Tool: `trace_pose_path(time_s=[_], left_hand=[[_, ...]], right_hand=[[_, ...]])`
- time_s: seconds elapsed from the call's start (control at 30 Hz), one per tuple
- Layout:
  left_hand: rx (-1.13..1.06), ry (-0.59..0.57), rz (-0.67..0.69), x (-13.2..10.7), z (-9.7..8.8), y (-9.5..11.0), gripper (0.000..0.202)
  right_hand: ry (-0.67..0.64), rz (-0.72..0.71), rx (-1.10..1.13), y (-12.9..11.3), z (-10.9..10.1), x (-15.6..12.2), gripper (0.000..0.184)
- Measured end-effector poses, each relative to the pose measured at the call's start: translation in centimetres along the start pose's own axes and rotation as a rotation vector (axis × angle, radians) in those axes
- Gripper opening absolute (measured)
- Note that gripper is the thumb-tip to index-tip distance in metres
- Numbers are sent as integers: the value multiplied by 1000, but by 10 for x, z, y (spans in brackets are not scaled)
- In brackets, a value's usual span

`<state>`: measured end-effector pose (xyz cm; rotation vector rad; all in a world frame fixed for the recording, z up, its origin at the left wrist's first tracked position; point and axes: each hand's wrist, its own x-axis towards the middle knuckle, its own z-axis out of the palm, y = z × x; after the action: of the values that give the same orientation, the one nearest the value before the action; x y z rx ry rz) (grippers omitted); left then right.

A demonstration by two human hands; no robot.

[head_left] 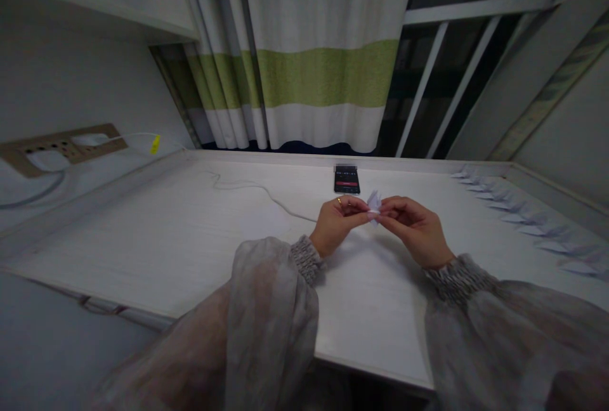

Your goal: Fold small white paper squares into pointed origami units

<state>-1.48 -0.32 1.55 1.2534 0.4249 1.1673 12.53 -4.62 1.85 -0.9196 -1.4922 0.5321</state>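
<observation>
Folded paper [374,198] sits right of centre in frame, and I've got it pinched between my left hand [334,224] and right hand [415,228] over the white counter [375,316], phone [347,180] nearby.

Left hand [335,224]: just right of the frame's centre, thumb and fingers pinched, tips pointing right.
Right hand [417,228]: farther right, thumb and fingers pinched, tips pointing left.
Left arm [271,303]: angled up from lower left.
Right arm [504,328]: angled in from lower right.
</observation>
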Motion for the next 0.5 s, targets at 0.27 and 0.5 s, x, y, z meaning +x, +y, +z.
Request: trace_pose_path(time_s=[0.27, 0.5], left_hand=[[6, 26, 38, 2, 0, -2, 23], [26, 38, 61, 2, 0, -3, 29]], right_hand=[[36, 146, 153, 4, 2, -1, 22], [49, 181, 163, 8, 4, 1, 22]])
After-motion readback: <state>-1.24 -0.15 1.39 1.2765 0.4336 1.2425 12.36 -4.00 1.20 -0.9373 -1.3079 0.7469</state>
